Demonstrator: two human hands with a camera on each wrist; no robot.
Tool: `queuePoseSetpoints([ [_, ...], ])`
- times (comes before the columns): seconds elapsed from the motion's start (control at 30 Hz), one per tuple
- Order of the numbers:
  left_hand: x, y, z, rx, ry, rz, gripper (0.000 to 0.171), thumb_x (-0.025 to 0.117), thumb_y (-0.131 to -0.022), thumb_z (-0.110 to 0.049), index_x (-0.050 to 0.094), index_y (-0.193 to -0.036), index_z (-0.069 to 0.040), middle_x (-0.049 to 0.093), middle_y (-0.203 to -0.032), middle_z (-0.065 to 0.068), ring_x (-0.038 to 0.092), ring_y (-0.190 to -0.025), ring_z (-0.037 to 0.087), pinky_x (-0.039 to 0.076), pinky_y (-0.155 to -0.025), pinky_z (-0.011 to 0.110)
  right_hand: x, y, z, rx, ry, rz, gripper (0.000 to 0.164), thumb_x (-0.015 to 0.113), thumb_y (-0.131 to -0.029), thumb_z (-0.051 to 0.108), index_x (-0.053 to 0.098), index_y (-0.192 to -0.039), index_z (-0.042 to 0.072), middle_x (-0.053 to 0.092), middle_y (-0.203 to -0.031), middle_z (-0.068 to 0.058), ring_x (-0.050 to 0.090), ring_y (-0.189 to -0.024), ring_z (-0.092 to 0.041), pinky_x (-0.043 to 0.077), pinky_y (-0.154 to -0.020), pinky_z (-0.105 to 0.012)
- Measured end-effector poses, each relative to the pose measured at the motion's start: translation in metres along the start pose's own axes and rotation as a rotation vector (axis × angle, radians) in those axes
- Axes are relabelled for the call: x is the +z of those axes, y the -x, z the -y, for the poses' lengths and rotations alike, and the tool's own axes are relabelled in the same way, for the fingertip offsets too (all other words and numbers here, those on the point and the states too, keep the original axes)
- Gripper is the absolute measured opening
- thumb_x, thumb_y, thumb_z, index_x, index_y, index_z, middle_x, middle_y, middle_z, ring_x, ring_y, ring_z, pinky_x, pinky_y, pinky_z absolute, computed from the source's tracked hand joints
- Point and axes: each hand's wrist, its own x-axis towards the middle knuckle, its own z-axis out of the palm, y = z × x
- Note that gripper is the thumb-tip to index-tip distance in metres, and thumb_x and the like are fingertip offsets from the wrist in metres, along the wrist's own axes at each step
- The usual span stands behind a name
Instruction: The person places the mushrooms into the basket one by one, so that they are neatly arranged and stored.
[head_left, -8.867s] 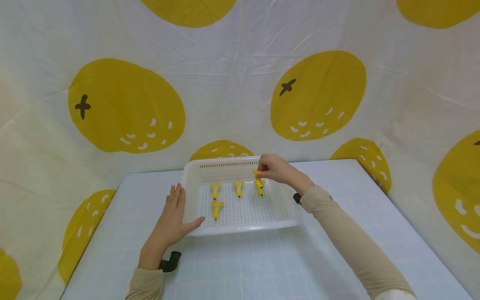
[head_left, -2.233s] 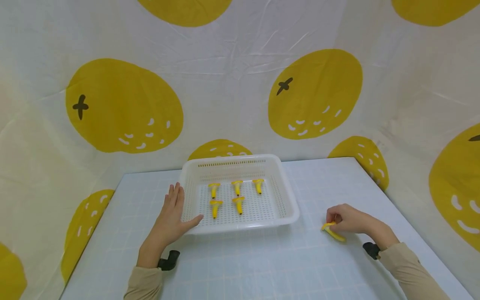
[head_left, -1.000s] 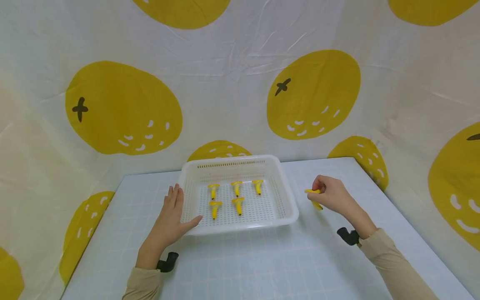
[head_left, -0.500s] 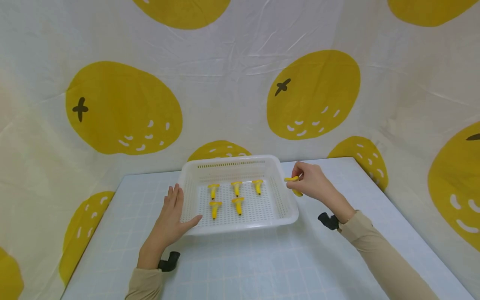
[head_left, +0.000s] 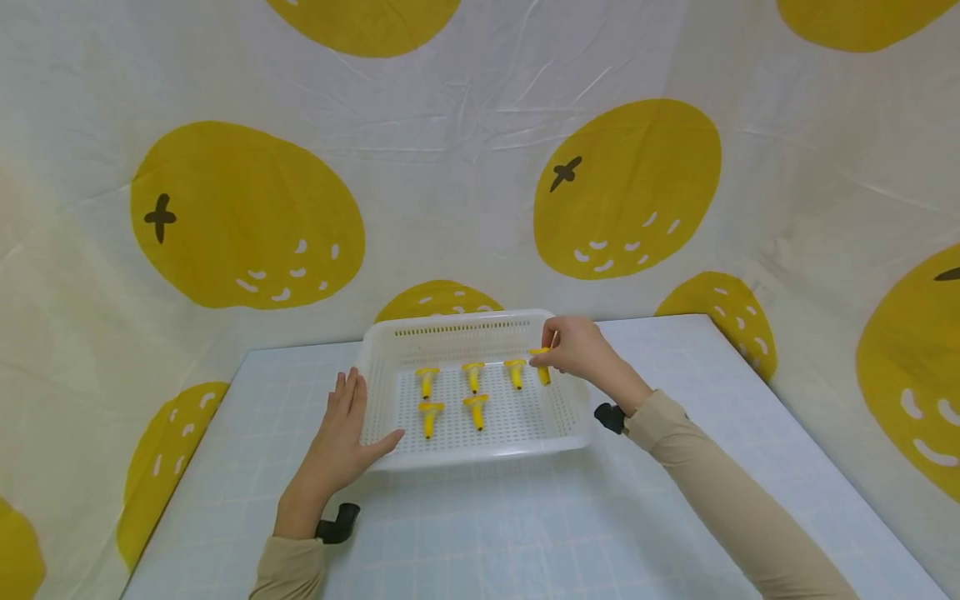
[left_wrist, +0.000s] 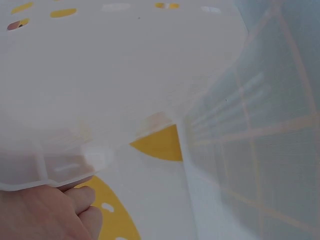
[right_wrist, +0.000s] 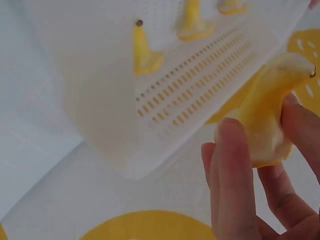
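Observation:
A white plastic basket [head_left: 480,457] stands on the table, with several small yellow banana-shaped pieces [head_left: 474,378] inside, each with a flared end and a dark tip. My right hand [head_left: 581,348] pinches another such piece [right_wrist: 267,107] by its flared end between thumb and fingers. In the head view this piece overlaps the basket's right side, its dark tip pointing down. My left hand [head_left: 337,437] rests against the basket's left side, fingers extended along the rim and thumb spread over the front corner. In the left wrist view, that hand's fingers [left_wrist: 82,200] touch the rim.
The table [head_left: 495,533] has a pale blue checked cover. A white curtain [head_left: 450,183] with large yellow fruit prints hangs behind and at both sides, right at the table's back edge.
My right hand picked up a yellow banana-shaped piece from the table at the right and carried it left over the basket's right rim. My left hand stays in place.

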Motion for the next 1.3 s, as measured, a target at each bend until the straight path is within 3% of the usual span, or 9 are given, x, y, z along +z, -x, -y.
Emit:
queuePoseSetpoints([
  [0.17,0.000,0.000,0.000,-0.017,0.003,0.017,0.114,0.068,-0.087,-0.055,0.001,-0.154,0.009,-0.004,-0.164,0.023,-0.011,-0.150,0.037,0.001,-0.120,0.055,0.011,-0.014,0.012,0.019,0.074,0.050,0.030,0.089,-0.072,0.016,0.061,-0.066,0.007,0.063,-0.073,-0.005,0.056,-0.065,-0.020,0.046,-0.055,-0.027],
  [0.33,0.000,0.000,0.000,-0.025,0.009,0.025,0.115,0.067,-0.087,-0.057,0.000,-0.155,0.008,-0.006,-0.164,0.022,-0.012,-0.150,0.036,0.001,-0.120,0.055,0.023,-0.029,0.015,0.064,0.073,0.157,0.029,0.089,-0.068,0.004,0.061,-0.063,0.004,0.062,-0.064,-0.008,0.061,-0.059,-0.022,0.051,-0.054,-0.029],
  [0.43,0.000,0.000,-0.001,-0.028,0.006,0.026,0.116,0.067,-0.087,-0.058,0.000,-0.155,0.007,-0.006,-0.164,0.022,-0.012,-0.150,0.036,0.001,-0.120,0.054,0.033,-0.039,0.012,0.118,0.072,0.217,0.026,0.089,-0.068,0.000,0.063,-0.066,0.002,0.065,-0.066,-0.009,0.067,-0.060,-0.023,0.057,-0.057,-0.031],
  [0.63,-0.001,0.000,-0.002,-0.031,0.003,0.029,0.115,0.066,-0.087,-0.059,-0.001,-0.155,0.006,-0.008,-0.164,0.019,-0.013,-0.150,0.034,0.000,-0.121,0.053,0.054,-0.051,0.010,0.247,0.083,0.314,0.028,0.086,-0.069,-0.007,0.063,-0.084,-0.003,0.065,-0.087,-0.014,0.070,-0.065,-0.025,0.060,-0.065,-0.033],
  [0.8,-0.001,0.000,-0.003,-0.038,0.007,0.030,0.115,0.067,-0.087,-0.058,-0.001,-0.155,0.006,-0.009,-0.165,0.017,-0.013,-0.150,0.034,0.000,-0.120,0.053,0.068,-0.054,0.010,0.317,0.097,0.376,0.023,0.084,-0.070,-0.010,0.065,-0.082,-0.003,0.066,-0.085,-0.014,0.070,-0.064,-0.027,0.061,-0.070,-0.036],
  [1.0,0.000,0.000,-0.004,-0.041,-0.001,0.032,0.115,0.067,-0.087,-0.058,0.000,-0.155,0.006,-0.009,-0.165,0.018,-0.013,-0.150,0.034,0.000,-0.121,0.054,0.076,-0.050,0.010,0.365,0.109,0.393,0.020,0.079,-0.072,-0.011,0.064,-0.080,0.000,0.066,-0.081,-0.013,0.068,-0.064,-0.026,0.060,-0.064,-0.036],
  [1.3,0.001,-0.001,-0.002,-0.037,-0.007,0.020,0.115,0.067,-0.087,-0.059,0.001,-0.155,0.007,-0.007,-0.164,0.019,-0.012,-0.150,0.034,0.001,-0.121,0.053,0.081,-0.048,0.007,0.326,0.169,0.398,0.023,0.076,-0.072,-0.014,0.060,-0.082,0.001,0.064,-0.077,-0.013,0.070,-0.064,-0.026,0.055,-0.053,-0.028],
])
